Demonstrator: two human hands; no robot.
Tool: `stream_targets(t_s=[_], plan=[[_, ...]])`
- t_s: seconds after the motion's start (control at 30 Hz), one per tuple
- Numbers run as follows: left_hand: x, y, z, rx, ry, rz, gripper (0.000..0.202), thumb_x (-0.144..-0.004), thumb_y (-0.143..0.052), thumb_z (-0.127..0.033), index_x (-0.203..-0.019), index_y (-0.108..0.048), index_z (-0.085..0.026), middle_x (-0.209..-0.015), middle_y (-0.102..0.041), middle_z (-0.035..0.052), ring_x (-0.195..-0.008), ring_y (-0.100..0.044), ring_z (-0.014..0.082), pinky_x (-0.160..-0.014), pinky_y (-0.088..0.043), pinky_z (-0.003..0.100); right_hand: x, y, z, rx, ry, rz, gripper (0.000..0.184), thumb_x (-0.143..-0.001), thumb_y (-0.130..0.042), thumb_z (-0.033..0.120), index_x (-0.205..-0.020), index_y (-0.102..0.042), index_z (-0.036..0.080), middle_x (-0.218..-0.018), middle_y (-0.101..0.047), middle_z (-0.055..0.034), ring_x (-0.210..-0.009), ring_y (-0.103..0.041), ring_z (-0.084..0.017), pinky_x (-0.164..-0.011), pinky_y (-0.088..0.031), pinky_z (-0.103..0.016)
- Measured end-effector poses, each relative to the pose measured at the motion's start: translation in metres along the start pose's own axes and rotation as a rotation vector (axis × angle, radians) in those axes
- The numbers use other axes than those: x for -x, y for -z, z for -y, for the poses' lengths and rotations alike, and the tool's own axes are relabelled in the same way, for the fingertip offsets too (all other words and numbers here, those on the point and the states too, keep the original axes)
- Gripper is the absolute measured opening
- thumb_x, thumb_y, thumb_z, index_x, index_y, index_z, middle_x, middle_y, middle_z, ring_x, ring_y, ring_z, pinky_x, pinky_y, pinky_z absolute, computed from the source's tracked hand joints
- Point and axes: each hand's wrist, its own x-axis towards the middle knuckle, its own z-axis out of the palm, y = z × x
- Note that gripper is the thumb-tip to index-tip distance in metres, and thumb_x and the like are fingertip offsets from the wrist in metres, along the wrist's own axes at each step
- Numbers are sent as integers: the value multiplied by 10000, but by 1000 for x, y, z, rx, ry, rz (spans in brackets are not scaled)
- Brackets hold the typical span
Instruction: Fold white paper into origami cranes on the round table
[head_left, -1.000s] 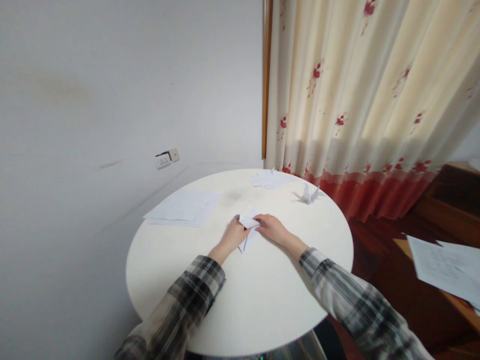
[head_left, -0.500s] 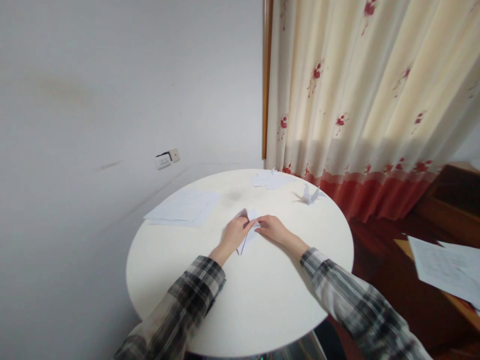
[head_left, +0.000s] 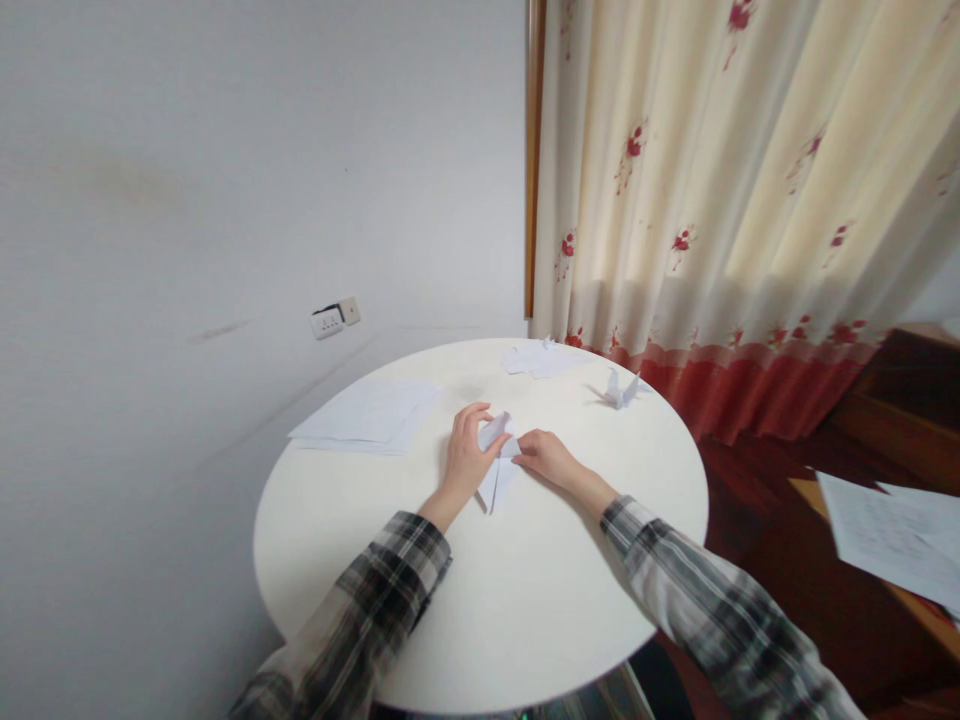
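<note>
A piece of white folded paper [head_left: 499, 478] lies on the round white table [head_left: 540, 600], its narrow point toward me and a flap raised at its far end. My left hand [head_left: 466, 458] is on its left side. The thumb presses on the flap, while the other fingers curve around the far left edge. At the right edge, my right hand [head_left: 551, 457] grips the paper between thumb and bent fingers. Its fingertips are partly hidden. Past my right hand stands a folded paper crane [head_left: 619, 392].
A stack of white paper sheets [head_left: 367, 415] lies at the table's left. More paper pieces [head_left: 540, 358], with a small folded one on top, are at the far edge. Printed sheets [head_left: 892, 535] rest on a wooden surface at right. The wall and curtain [head_left: 712, 200] stand behind.
My left fingers have opened out and lifted away to the far left, uncovering the raised flap. The paper's near point has shifted slightly right. My right hand has stayed nearly still.
</note>
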Motion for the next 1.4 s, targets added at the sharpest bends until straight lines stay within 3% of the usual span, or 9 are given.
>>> stream_targets(t_s=[0.13, 0.3, 0.47, 0.67, 1.4], plan=[[2, -3, 0, 149, 112, 103, 428, -776, -561, -274, -1156, -376, -206, -1138, -533, 73, -1070, -501, 171, -923, -407, 354, 1, 1, 1, -7, 5, 0, 152, -766, -577, 205, -630, -619, 152, -617, -582, -12, -599, -476, -108, -599, -304, -205], [4, 3, -7, 204, 54, 214, 364, -837, -433, -212, -1195, -367, -202, -1149, -556, 72, -1090, -501, 155, -957, -380, 338, 0, 2, 2, 14, -11, 6, 125, -764, -579, 198, -664, -636, 150, -660, -615, -31, -634, -509, -125, -621, -335, -215], [3, 7, -8, 148, -13, 176, 303, -799, -392, -125, -1076, -496, -191, -1019, -598, 54, -990, -538, 160, -891, -424, 327, 1, 4, 5, -39, 49, 25, 97, -776, -561, 175, -785, -658, 172, -759, -650, -30, -706, -541, -127, -683, -353, -210], [0, 10, -11, 112, -89, 203, 252, -762, -407, -92, -926, -573, -188, -936, -616, 46, -930, -539, 168, -843, -446, 331, 1, 6, 7, -27, 33, 22, 107, -768, -563, 157, -699, -645, 159, -672, -622, -17, -634, -505, -113, -638, -336, -205], [4, 6, -9, 44, -2, 208, 197, -846, -385, -236, -881, -573, -186, -839, -625, 38, -822, -572, 148, -765, -447, 280, -2, -1, -1, 15, -18, 23, 120, -751, -572, 175, -653, -639, 159, -633, -601, -13, -603, -492, -106, -593, -315, -203]])
